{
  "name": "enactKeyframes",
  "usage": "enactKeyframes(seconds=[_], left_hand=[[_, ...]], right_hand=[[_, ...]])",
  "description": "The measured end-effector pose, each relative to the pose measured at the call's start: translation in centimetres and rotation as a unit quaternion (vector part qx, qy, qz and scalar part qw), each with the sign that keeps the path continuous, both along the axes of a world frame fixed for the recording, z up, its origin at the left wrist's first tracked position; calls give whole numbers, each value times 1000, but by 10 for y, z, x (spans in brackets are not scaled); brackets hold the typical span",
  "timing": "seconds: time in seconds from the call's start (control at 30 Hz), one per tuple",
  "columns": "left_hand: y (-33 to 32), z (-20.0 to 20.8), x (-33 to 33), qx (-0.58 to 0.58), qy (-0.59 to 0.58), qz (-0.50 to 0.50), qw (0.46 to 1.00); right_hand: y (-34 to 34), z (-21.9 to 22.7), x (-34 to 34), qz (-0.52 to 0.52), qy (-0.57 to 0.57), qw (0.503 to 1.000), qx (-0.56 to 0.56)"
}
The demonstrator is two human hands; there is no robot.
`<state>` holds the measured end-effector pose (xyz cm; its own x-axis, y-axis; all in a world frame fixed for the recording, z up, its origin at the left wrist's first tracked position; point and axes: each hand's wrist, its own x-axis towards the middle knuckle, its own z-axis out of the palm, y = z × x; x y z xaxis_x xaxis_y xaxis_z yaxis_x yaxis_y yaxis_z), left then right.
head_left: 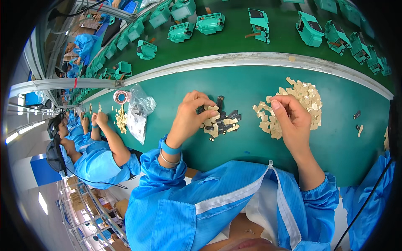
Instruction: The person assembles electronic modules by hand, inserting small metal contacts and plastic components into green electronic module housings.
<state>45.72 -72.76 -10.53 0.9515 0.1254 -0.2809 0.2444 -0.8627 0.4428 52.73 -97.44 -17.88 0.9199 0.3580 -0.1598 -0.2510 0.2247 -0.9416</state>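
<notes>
My left hand (187,115) is closed in a pinch over a small mixed pile, with a small beige piece (212,108) at its thumb and fingertips. Below lie flat black strips (235,114) with metallic ends, which look like flex circuits, some with beige pieces on them. Over to the right, a loose heap of thin, angular beige pieces (310,98) is spread on the green table (247,161). At the left edge of that heap, my right hand (293,119) pinches one small beige piece (269,99) between thumb and forefinger.
Two dark bits (356,113) lie at the right. Leftward are a clear plastic bag (140,106), a tape roll (121,97) and another beige heap (121,119). A metal rail (251,58) borders a belt with teal housings (210,23). A co-worker in blue (102,161) sits at left.
</notes>
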Motion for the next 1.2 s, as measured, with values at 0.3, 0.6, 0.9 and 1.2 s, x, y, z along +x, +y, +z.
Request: enactKeyframes(seconds=[0.3, 0.6, 0.9, 1.2], left_hand=[[-4, 16, 3, 10, 9, 3, 1000], [-11, 11, -1, -64, -21, 43, 997], [-46, 12, 13, -490, 49, 98, 865], [-91, -24, 23, -526, -69, 119, 839]], right_hand=[[2, -3, -1, 0, -6, 1000, -9], [2, -4, -1, 24, 6, 1000, -3], [7, 12, -5, 140, 18, 984, 112], [0, 2, -6, 120, 135, 973, 146]])
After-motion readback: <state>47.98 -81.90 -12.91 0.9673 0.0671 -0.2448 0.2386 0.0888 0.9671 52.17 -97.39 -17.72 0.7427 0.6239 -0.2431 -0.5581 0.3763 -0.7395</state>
